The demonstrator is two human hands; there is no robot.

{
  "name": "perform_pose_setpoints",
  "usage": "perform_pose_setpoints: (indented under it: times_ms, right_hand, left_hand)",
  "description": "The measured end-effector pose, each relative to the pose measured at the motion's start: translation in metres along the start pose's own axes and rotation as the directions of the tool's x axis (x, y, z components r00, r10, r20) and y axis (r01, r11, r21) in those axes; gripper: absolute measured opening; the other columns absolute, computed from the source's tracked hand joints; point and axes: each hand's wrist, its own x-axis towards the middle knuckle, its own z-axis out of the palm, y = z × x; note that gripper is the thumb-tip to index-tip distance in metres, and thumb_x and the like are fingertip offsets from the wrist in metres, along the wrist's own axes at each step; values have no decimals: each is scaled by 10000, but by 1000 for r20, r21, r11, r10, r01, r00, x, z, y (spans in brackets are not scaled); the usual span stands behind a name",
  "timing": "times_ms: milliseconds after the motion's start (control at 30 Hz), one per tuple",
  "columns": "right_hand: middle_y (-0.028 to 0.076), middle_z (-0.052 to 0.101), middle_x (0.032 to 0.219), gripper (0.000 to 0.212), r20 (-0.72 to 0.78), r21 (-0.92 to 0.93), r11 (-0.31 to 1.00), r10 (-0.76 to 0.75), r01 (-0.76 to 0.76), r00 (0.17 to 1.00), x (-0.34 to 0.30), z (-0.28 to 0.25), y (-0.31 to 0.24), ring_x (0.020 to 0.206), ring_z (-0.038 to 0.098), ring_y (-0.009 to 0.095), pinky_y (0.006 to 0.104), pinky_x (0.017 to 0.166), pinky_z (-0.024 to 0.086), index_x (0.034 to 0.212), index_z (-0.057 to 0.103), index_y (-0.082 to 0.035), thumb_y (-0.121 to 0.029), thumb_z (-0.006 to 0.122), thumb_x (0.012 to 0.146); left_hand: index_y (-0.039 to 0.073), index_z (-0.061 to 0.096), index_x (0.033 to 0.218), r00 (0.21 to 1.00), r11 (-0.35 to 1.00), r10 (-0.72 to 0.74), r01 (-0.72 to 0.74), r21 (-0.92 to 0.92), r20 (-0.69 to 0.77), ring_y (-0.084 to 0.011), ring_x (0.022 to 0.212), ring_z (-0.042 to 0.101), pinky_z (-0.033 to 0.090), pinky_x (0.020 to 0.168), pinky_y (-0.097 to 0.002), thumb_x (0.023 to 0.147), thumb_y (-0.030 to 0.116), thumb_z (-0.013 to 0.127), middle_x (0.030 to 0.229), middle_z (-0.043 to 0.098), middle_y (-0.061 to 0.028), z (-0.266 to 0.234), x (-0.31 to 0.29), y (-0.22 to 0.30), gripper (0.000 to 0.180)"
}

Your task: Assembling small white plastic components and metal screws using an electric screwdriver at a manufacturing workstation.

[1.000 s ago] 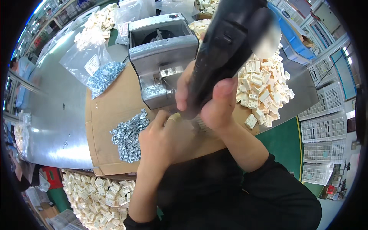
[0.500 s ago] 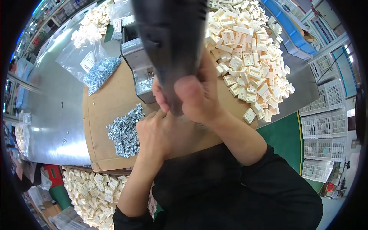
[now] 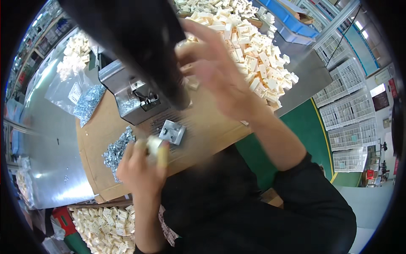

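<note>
My left hand (image 3: 141, 167), low over the cardboard, pinches a cream plastic block (image 3: 154, 144) between thumb and fingers; both are blurred. Just beyond it lies a small metal fixture plate (image 3: 173, 132) with a stud on it. My right hand (image 3: 218, 74) is raised near the cream block pile, its blurred fingers apart beside a dark, tapered power tool (image 3: 139, 38). That tool looms large close to the camera and hides part of the bench. A heap of small grey metal pieces (image 3: 116, 154) sits left of my left hand.
Behind the fixture stands a metal machine box (image 3: 135, 93). A large pile of cream blocks (image 3: 253, 55) covers the right back. At left are a clear bag of small bluish metal parts (image 3: 89, 103) and another cream heap (image 3: 76, 53). More blocks (image 3: 105, 226) fill the lower left.
My right hand has come off the power tool and moved up, and the tool has shifted left. My left hand has drawn back toward me with the block, uncovering the fixture. The view has turned somewhat.
</note>
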Motion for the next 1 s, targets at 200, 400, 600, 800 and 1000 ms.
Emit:
perform_pose_setpoints:
  times_ms: [200, 400, 600, 800, 1000]
  right_hand:
    - [106, 617, 1262, 419, 363, -813, 563, 295, 146, 884, -61, -86, -48, 1213, 575, 313, 496, 1112, 409, 1232, 680, -102, -17, 673, 822]
    - [47, 506, 1385, 400, 393, -917, 295, 563, 268, 727, -84, -98, -48, 1374, 425, 298, 668, 1210, 199, 1114, 698, -180, -127, 822, 737]
    - [25, 584, 1275, 422, 443, -893, 323, 519, 313, 731, -87, -99, -41, 1353, 457, 278, 652, 1209, 209, 1091, 707, -175, -162, 853, 695]
    - [80, 706, 1113, 369, 333, -708, 706, 325, 7, 885, -114, -81, -45, 1128, 639, 308, 533, 1144, 344, 1094, 705, -57, -136, 817, 751]
    - [172, 729, 1074, 419, 40, 85, 861, 500, -502, 865, -163, -41, -38, 1041, 695, 263, 385, 962, 523, 1240, 659, 51, -141, 718, 872]
  left_hand:
    - [34, 506, 704, 978, 946, -201, 178, 272, 57, -326, 564, 518, 350, 496, -425, 809, 376, 813, 651, 495, -108, -98, -85, -79, 471]
    - [39, 678, 881, 786, 435, -610, 228, 871, 99, -370, 736, 615, 491, 638, -472, 762, 450, 834, 907, 628, -142, -165, -153, -125, 456]
    - [35, 720, 1044, 881, 868, -462, 425, 256, 104, -263, 847, 648, 519, 705, -369, 848, 103, 777, 1013, 657, -106, -120, -92, -66, 214]
    - [85, 736, 984, 982, 997, -73, 66, 44, 175, -226, 767, 657, 538, 655, -363, 813, 40, 755, 944, 659, -53, -49, -23, -41, 177]
    - [73, 774, 916, 933, 995, 86, -101, 24, 351, -257, 777, 673, 529, 678, -382, 806, 49, 762, 912, 684, -45, -37, 0, -43, 114]
